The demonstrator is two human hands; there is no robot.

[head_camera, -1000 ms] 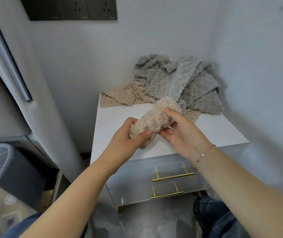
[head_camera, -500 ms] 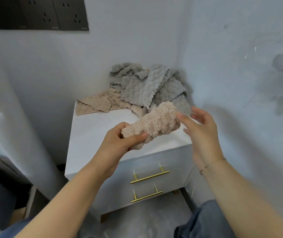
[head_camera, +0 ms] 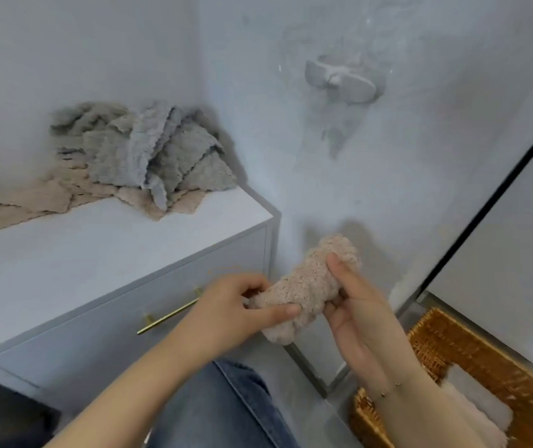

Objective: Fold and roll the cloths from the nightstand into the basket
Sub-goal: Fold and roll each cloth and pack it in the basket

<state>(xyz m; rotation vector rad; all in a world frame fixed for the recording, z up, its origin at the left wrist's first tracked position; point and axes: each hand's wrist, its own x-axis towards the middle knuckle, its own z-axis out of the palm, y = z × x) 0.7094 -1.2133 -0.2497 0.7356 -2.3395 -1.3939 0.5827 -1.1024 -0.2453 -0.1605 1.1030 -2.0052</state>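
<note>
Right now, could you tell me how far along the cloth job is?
Done: a rolled cloth already lies in the basket. In hand: the left hand and right hand grip a rolled beige cloth, not yet over the basket. Left: a pile of cloths on the nightstand.

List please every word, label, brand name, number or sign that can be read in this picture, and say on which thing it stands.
There is no readable text in this view.
The beige rolled fluffy cloth, held by both hands: no tag or label shows.
The brown woven wicker basket: no label shows.
The white nightstand with gold bar handle: no brand or number shows.
The white plastic wall hook: blurred, no marking can be read.
</note>
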